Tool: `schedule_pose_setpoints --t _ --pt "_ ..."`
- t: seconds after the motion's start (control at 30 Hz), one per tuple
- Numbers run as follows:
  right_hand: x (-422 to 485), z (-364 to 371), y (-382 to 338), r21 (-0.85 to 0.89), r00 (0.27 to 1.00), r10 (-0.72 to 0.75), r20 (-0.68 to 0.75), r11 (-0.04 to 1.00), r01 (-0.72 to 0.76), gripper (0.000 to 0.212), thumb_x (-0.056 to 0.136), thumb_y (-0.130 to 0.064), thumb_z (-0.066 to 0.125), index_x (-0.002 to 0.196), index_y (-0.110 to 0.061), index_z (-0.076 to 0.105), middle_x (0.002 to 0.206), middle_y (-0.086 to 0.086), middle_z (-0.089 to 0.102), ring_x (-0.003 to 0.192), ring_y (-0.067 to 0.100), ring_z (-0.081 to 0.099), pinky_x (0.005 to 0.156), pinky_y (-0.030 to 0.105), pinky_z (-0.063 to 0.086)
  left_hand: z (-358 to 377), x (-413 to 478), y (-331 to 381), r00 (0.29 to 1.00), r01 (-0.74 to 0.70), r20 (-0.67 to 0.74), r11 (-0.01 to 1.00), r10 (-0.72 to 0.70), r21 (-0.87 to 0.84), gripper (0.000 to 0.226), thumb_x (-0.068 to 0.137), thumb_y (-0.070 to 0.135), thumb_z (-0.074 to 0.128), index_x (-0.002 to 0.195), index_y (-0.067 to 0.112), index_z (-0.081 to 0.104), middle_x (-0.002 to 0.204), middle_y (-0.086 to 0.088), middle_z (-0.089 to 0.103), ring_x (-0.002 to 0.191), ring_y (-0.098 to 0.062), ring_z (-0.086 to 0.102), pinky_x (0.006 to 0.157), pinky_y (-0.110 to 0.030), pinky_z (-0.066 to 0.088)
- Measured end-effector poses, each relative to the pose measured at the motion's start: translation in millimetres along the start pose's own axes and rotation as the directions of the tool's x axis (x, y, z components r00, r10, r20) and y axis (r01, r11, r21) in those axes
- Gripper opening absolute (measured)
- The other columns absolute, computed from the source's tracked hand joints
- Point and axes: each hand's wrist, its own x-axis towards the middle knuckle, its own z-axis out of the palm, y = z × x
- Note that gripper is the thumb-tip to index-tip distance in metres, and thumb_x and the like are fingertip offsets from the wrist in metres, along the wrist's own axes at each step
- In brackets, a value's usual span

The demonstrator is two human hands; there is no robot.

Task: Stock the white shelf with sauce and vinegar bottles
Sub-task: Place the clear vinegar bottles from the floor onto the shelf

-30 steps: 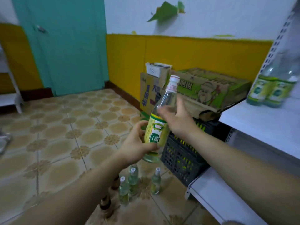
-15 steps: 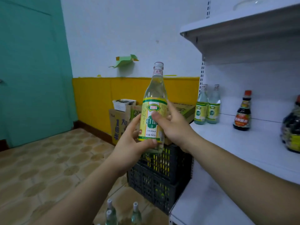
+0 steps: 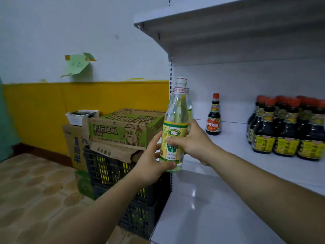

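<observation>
Held bottle: the clear vinegar bottle (image 3: 175,131), with a yellow-green label, is upright in both hands at the left end of the white shelf (image 3: 246,155). I can't tell whether its base has cleared the board.
Left hand: the left hand (image 3: 151,162) is wrapped round the lower label and base, thumb to the front.
Right hand: the right hand (image 3: 195,143) is curled round the label from the right, a little higher up.
Neighbours: two shelved vinegar bottles (image 3: 189,104) stand just behind at twelve o'clock, mostly hidden. A lone sauce bottle (image 3: 213,117) is at two o'clock, and a packed cluster of dark sauce bottles (image 3: 284,131) sits well apart at three o'clock.
Doing it well: I'd keep it upright and carry it toward twelve o'clock. Slip the left fingers off the base before it lands, then let the right hand settle it flat, label outward.
Risk: glass could knock against glass, or the bottle could be set too near the nine o'clock edge above the black crate (image 3: 109,171).
</observation>
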Motion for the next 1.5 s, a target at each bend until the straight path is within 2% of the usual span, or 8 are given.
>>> schedule_pose_setpoints --t 0.1,0.2,0.4,0.57,0.77,0.97,1.17,1.5 --pt "26 -10 17 -0.029 0.997 0.011 -0.078 0.999 -0.013 0.065 0.069 -0.021 0.084 0.121 -0.022 0.044 0.105 -0.003 0.066 0.096 0.017 0.066 0.086 0.047 0.056 9 36 -12 0.997 0.028 0.076 0.999 -0.031 0.036 0.095 0.080 -0.002 0.070 0.146 0.041 0.019 0.131 0.007 0.054 0.115 -0.009 0.056 0.085 -0.020 0.049" --pt "52 -18 39 -0.081 0.993 0.009 -0.117 0.997 -0.018 0.062 0.072 -0.020 0.083 0.116 -0.026 0.040 0.108 -0.003 0.065 0.099 0.018 0.065 0.087 0.046 0.056 7 71 -29 0.980 0.083 0.154 0.966 -0.123 0.244 0.092 0.085 0.017 0.070 0.151 0.035 0.008 0.150 0.006 0.035 0.138 -0.014 0.033 0.101 -0.029 0.035" --pt "100 -23 77 -0.112 0.985 0.028 -0.170 0.993 -0.048 0.063 0.076 -0.017 0.081 0.123 -0.024 0.039 0.110 -0.005 0.061 0.104 0.019 0.062 0.092 0.043 0.053 -5 128 -73 0.950 0.054 0.159 0.643 -0.269 0.764 0.074 0.090 0.053 0.053 0.151 0.026 0.021 0.160 0.002 0.014 0.147 -0.016 0.012 0.118 -0.036 0.015" --pt "136 -23 96 -0.107 0.982 0.028 -0.189 0.993 -0.049 0.066 0.078 -0.019 0.079 0.130 -0.021 0.040 0.113 -0.005 0.062 0.103 0.017 0.061 0.090 0.038 0.051 -8 160 -95 0.913 0.052 0.139 0.446 -0.384 0.894 0.071 0.091 0.067 0.031 0.150 0.031 0.019 0.161 0.001 0.008 0.148 -0.019 0.005 0.118 -0.051 0.005" --pt "176 -22 118 -0.135 0.986 0.005 -0.169 0.990 -0.028 0.066 0.084 -0.020 0.074 0.137 -0.021 0.035 0.123 -0.002 0.061 0.105 0.017 0.060 0.092 0.037 0.050 -6 165 -109 0.915 -0.007 0.188 0.452 -0.357 0.892 0.071 0.092 0.067 0.026 0.151 0.030 0.016 0.161 0.004 0.006 0.148 -0.016 0.002 0.118 -0.047 0.003" --pt "207 -19 132 -0.122 0.977 0.005 -0.215 0.992 -0.032 0.057 0.089 -0.016 0.068 0.136 -0.019 0.035 0.120 -0.003 0.059 0.098 0.012 0.055 0.083 0.027 0.042 -7 164 -110 0.921 -0.015 0.194 0.468 -0.337 0.884 0.071 0.091 0.067 0.029 0.150 0.031 0.019 0.160 0.004 0.009 0.147 -0.014 0.006 0.119 -0.043 0.009" --pt "230 -18 144 -0.121 0.973 0.000 -0.233 0.992 -0.029 0.056 0.090 -0.017 0.067 0.137 -0.018 0.035 0.123 -0.002 0.059 0.100 0.013 0.054 0.085 0.028 0.042 -8 163 -110 0.931 -0.025 0.194 0.475 -0.310 0.880 0.070 0.090 0.067 0.030 0.149 0.031 0.023 0.158 0.006 0.018 0.145 -0.012 0.014 0.117 -0.040 0.015" --pt "257 -13 158 -0.144 0.959 -0.008 -0.282 0.989 -0.034 0.057 0.090 -0.020 0.067 0.137 -0.019 0.036 0.125 0.000 0.060 0.099 0.014 0.056 0.085 0.029 0.043 -8 164 -111 0.927 -0.005 0.183 0.477 -0.326 0.879 0.071 0.088 0.070 0.029 0.149 0.035 0.020 0.159 0.008 0.012 0.147 -0.012 0.009 0.118 -0.039 0.012"
